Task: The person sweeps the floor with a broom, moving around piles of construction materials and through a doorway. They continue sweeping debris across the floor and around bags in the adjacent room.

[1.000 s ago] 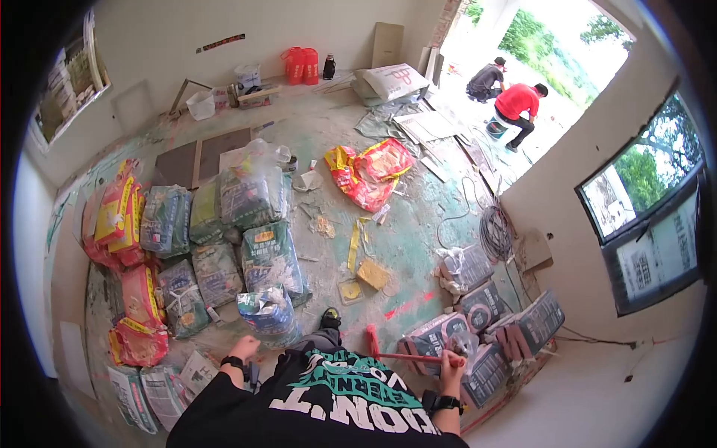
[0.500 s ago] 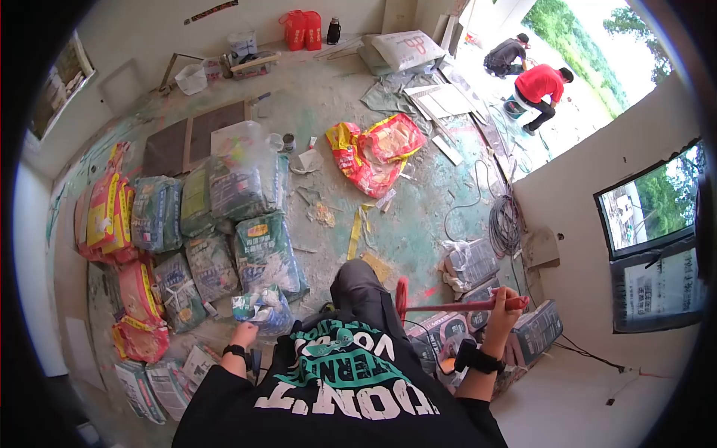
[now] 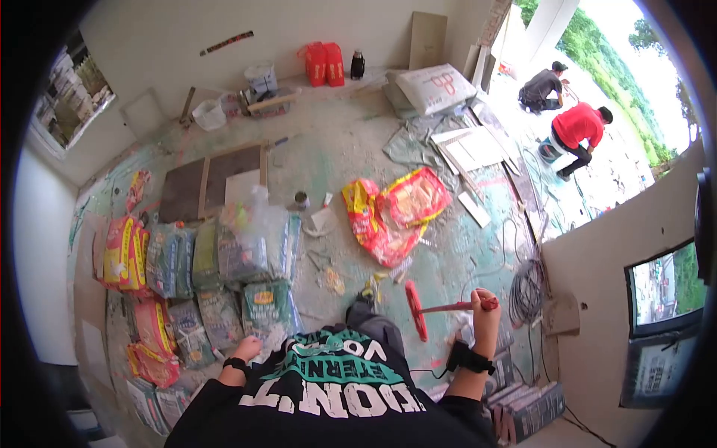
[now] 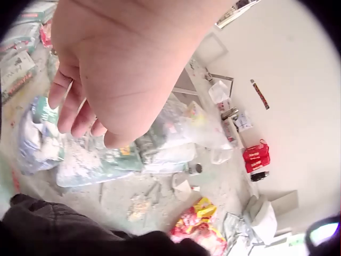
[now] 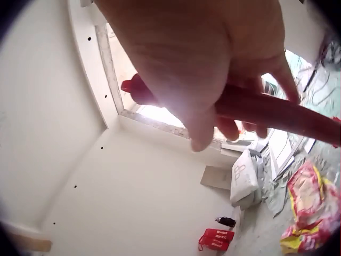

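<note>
My right hand (image 3: 485,308) grips the end of a red T-shaped tool (image 3: 416,312). The tool's handle points left toward its crossbar, held out in front of my body on the right. In the right wrist view, fingers and thumb wrap the red handle (image 5: 277,114), whose head runs out of frame. My left hand (image 3: 246,349) hangs by my left side with nothing in it. The left wrist view shows that hand's fingers (image 4: 72,114) loosely bent. Beyond it stand stacked green bags (image 3: 269,308).
Red and yellow bags (image 3: 125,254) stand at the left. A torn red sack (image 3: 392,216) lies on the floor ahead. Coiled cable (image 3: 526,291) and dark boxes (image 3: 534,411) line the right wall. Two people, one in a red shirt (image 3: 579,128), sit near the doorway.
My right hand has risen and moved forward with the red tool, away from the dark boxes. The view has shifted, and a leg has stepped forward. My left hand stays empty at the side.
</note>
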`<state>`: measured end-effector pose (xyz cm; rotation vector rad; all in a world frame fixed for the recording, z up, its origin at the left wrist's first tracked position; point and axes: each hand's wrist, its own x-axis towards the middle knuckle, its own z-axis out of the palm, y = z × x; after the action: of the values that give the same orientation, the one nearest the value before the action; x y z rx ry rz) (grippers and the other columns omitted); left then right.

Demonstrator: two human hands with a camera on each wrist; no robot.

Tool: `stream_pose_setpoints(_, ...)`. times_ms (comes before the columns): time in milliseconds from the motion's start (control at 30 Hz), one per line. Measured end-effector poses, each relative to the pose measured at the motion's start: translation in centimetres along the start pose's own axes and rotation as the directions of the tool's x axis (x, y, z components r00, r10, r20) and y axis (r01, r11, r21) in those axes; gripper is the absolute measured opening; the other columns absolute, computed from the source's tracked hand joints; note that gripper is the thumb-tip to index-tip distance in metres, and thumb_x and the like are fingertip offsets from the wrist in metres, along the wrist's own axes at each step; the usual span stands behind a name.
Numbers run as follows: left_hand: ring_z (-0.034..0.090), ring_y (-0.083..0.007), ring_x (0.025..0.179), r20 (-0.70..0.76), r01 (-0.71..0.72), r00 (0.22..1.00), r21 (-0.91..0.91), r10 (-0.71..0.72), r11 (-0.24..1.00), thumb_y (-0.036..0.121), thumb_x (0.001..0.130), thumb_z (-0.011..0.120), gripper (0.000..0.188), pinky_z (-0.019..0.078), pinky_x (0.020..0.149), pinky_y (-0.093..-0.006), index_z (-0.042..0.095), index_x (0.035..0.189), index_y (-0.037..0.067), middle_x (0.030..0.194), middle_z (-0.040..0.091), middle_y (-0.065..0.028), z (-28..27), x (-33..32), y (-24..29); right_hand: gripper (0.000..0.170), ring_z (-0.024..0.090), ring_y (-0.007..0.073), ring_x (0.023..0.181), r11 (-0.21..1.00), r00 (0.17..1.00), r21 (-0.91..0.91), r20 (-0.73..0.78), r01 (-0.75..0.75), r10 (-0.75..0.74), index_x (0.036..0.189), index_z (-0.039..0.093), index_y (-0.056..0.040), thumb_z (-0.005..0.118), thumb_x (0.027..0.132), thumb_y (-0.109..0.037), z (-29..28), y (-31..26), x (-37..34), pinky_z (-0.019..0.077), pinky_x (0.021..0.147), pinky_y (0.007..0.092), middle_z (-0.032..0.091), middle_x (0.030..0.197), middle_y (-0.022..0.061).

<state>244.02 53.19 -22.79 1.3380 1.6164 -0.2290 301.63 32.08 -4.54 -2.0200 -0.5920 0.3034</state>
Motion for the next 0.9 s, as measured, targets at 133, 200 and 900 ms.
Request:
stream_pose_setpoints(133, 0.060, -0.0241, 0.075, -0.160, -0.272, 0.930, 0.310, 0.332, 0.911, 0.026, 0.076, 0.056, 0.028, 0.0462, 0.067, -0.0340, 0.059, 0.090, 0.002, 0.081, 0.062, -0.0139, -2.6, 5.7, 16.3, 0.012, 0.048, 0.0086, 0.069, 0.930, 0.984, 0.359, -0.177, 0.075, -0.012, 0.087, 0.056, 0.0000, 0.060, 0.080, -0.009, 2.8, -3.4, 10.0, 0.0398, 0.065, 0.0220, 0.052, 0.074, 0.0008)
stream_pose_setpoints(200, 0.060, -0.0261, 0.076, -0.217, -0.307, 0.925, 0.058, 0.312, 0.950, 0.025, 0.076, 0.056, 0.027, 0.0463, 0.067, -0.0350, 0.059, 0.091, 0.003, 0.080, 0.062, -0.0146, -2.7, 8.9, 21.9, 0.009, 0.047, 0.0080, 0.074, 0.904, 0.990, 0.424, -0.142, 0.051, 0.011, 0.088, 0.055, -0.0030, 0.058, 0.079, -0.005, 3.5, -7.1, 14.1, 0.0365, 0.069, 0.0206, 0.051, 0.078, -0.0003)
stream_pose_setpoints(900, 0.059, -0.0319, 0.080, 0.316, -0.537, 0.830, 0.230, 0.459, 0.812, 0.027, 0.076, 0.057, 0.028, 0.0458, 0.069, -0.0377, 0.059, 0.088, 0.002, 0.084, 0.061, -0.0179, 0.5, 34.1, 50.5, 0.049, 0.048, 0.0119, 0.091, 0.970, 0.615, 0.184, 0.787, -0.160, -0.048, 0.117, 0.045, -0.0091, 0.067, 0.073, -0.009, 40.0, 4.8, 41.0, 0.0412, 0.079, 0.0260, 0.051, 0.096, 0.0016)
